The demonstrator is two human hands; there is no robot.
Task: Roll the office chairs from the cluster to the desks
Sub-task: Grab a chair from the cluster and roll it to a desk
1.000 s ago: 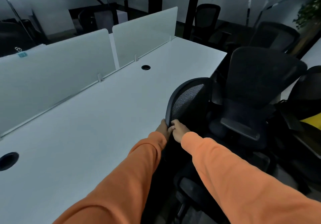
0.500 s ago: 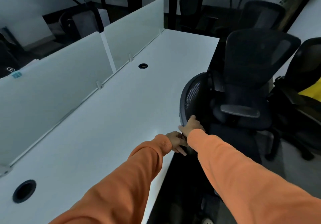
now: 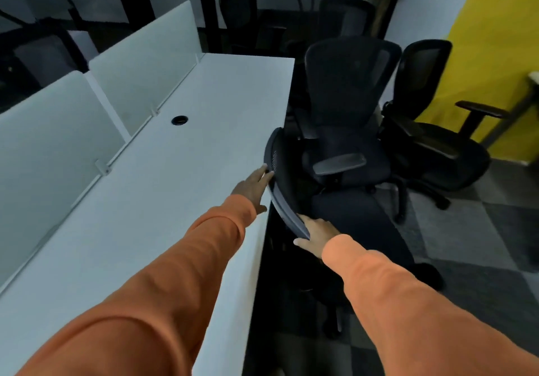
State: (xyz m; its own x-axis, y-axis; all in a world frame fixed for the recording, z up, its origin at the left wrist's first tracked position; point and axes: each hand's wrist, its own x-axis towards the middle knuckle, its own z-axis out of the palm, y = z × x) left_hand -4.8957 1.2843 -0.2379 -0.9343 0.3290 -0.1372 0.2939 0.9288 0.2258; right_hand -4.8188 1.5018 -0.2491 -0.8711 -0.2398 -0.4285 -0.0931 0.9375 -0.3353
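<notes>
The chair (image 3: 354, 224) in hand is standing just beside the long edge of the desk (image 3: 163, 194), with its backrest (image 3: 281, 184) turned edge-on and leaning close over the desk's rim; whether the two are touching is not clear.

The left hand (image 3: 250, 190) is reaching across the desk corner, its fingers (image 3: 262, 175) lying straight and together with the tips against the backrest's rim. The right hand (image 3: 318, 234) is lying on the lower end of that rim with the thumb (image 3: 297, 241) sticking out below. Whether its other fingers are curling round the rim cannot be told.

The nearest risk is probably those straight left fingers getting pinched between rim and desk if the chair swings inward. Because both hands are working one edge of the backrest, the seat may well be spinning on its post rather than rolling.

The next chair (image 3: 350, 98) is crowding right behind, its armrest (image 3: 339, 163) hanging just above the seat, and a third chair (image 3: 424, 130) is sitting beside that. Their legs are likely tangling with this one's base, which is hidden in shadow, so a hard pull could be dragging the neighbours along.
</notes>
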